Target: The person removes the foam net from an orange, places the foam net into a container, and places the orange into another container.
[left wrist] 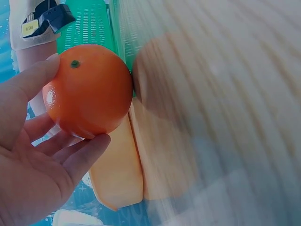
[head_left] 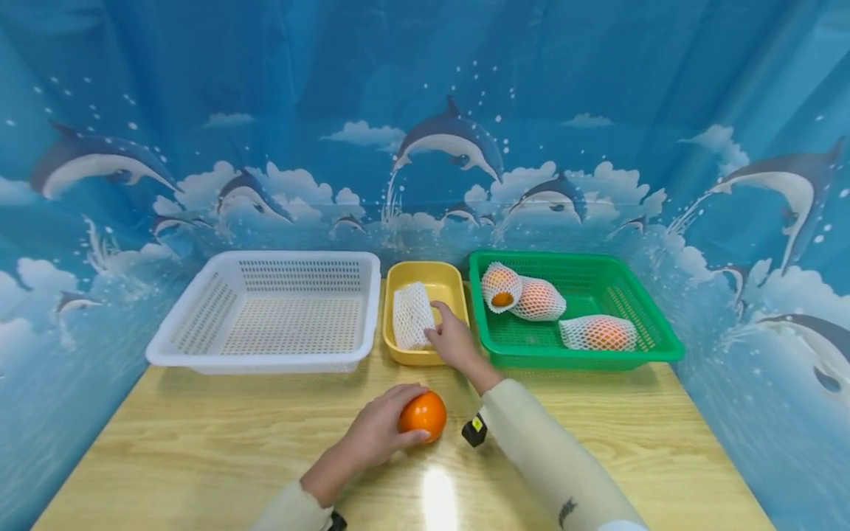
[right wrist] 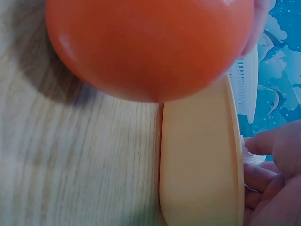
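Observation:
My left hand (head_left: 381,428) holds a shiny orange (head_left: 423,417) at the tabletop, thumb on one side and fingers round the other. In the left wrist view, the orange (left wrist: 89,92) shows its small green stem spot. Reaching into the yellow basket (head_left: 393,352), my right hand (head_left: 457,343) pinches the right edge of a white foam net sleeve (head_left: 412,316). From the right wrist, only a bit of the net (right wrist: 253,156) shows between thumb and fingers, above the basket's rim; the basket wall hides the rest.
A white basket (head_left: 265,360) stands on the left. On the right, a green basket (head_left: 571,359) holds several net-wrapped fruits (head_left: 539,299). Both flank the yellow one along the back of the wooden table (head_left: 232,435), before a dolphin-print curtain (head_left: 299,88).

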`<state>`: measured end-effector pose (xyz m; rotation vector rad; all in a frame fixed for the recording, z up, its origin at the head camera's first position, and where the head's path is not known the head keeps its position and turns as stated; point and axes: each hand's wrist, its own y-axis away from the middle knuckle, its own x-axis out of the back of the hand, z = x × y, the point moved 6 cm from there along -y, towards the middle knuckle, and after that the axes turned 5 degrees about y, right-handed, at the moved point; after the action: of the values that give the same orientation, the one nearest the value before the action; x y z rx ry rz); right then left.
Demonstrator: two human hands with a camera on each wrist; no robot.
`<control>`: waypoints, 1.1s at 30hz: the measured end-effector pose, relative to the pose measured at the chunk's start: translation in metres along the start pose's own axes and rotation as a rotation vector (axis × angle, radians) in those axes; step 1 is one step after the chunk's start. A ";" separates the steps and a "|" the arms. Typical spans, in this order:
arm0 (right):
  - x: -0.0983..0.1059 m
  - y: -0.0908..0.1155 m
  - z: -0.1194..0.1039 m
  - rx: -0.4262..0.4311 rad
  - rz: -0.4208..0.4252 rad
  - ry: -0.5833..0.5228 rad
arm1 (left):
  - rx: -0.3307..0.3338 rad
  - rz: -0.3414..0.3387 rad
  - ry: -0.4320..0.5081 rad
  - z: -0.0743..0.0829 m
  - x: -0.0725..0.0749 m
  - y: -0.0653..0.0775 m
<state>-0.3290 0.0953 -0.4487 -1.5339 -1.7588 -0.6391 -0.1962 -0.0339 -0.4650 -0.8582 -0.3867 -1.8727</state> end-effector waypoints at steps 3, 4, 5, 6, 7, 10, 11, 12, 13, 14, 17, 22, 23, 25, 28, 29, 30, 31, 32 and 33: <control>0.000 -0.003 0.000 -0.024 -0.012 0.073 | 0.007 -0.006 -0.006 -0.001 -0.001 -0.001; -0.001 -0.003 -0.001 -0.034 -0.019 0.096 | 0.008 -0.009 -0.004 -0.001 -0.001 -0.001; -0.002 -0.003 0.000 -0.045 -0.031 0.118 | 0.009 -0.011 -0.004 -0.001 -0.002 -0.001; -0.003 -0.004 0.000 -0.057 -0.043 0.133 | 0.010 -0.012 -0.005 -0.001 -0.002 -0.001; -0.003 -0.004 0.000 -0.068 -0.054 0.149 | 0.011 -0.012 -0.005 -0.001 -0.002 -0.001; -0.006 -0.005 -0.001 -0.085 -0.090 0.192 | 0.008 -0.008 -0.008 0.000 -0.001 0.000; -0.007 -0.005 -0.001 -0.088 -0.099 0.206 | 0.009 -0.006 -0.009 0.000 -0.001 0.000; -0.007 -0.005 -0.002 -0.091 -0.106 0.218 | 0.009 -0.005 -0.009 0.000 -0.001 0.000; -0.008 -0.006 -0.002 -0.094 -0.114 0.231 | 0.010 -0.004 -0.007 0.000 -0.001 0.000; -0.009 -0.006 -0.002 -0.096 -0.122 0.243 | 0.010 -0.003 -0.003 0.000 0.000 0.000; -0.011 -0.007 -0.002 -0.103 -0.133 0.280 | 0.015 -0.003 0.005 0.000 0.000 0.001; -0.012 -0.007 -0.004 -0.103 -0.141 0.324 | 0.018 0.000 0.007 0.000 0.000 0.001; -0.013 -0.007 -0.004 -0.108 -0.143 0.315 | 0.018 0.002 0.006 0.000 0.000 0.001; -0.014 -0.008 -0.004 -0.117 -0.141 0.294 | 0.018 0.009 0.007 0.000 0.001 0.001; -0.014 -0.008 -0.003 -0.123 -0.129 0.273 | 0.020 0.019 0.004 0.000 0.001 0.000; -0.014 -0.008 -0.004 -0.119 -0.127 0.273 | 0.021 0.021 0.004 0.000 0.001 0.000; -0.014 -0.008 -0.004 -0.111 -0.124 0.276 | 0.022 0.023 0.005 0.000 0.001 0.000; -0.014 -0.008 -0.004 -0.104 -0.124 0.280 | 0.023 0.024 0.004 0.000 0.001 0.000; -0.014 -0.007 -0.004 -0.099 -0.126 0.276 | 0.023 0.024 0.003 0.001 0.001 0.000; -0.015 -0.007 -0.004 -0.093 -0.127 0.275 | 0.022 0.023 0.003 0.001 0.001 0.000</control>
<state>-0.3342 0.0818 -0.4570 -1.3288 -1.6432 -0.9598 -0.1961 -0.0338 -0.4637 -0.8414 -0.3939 -1.8450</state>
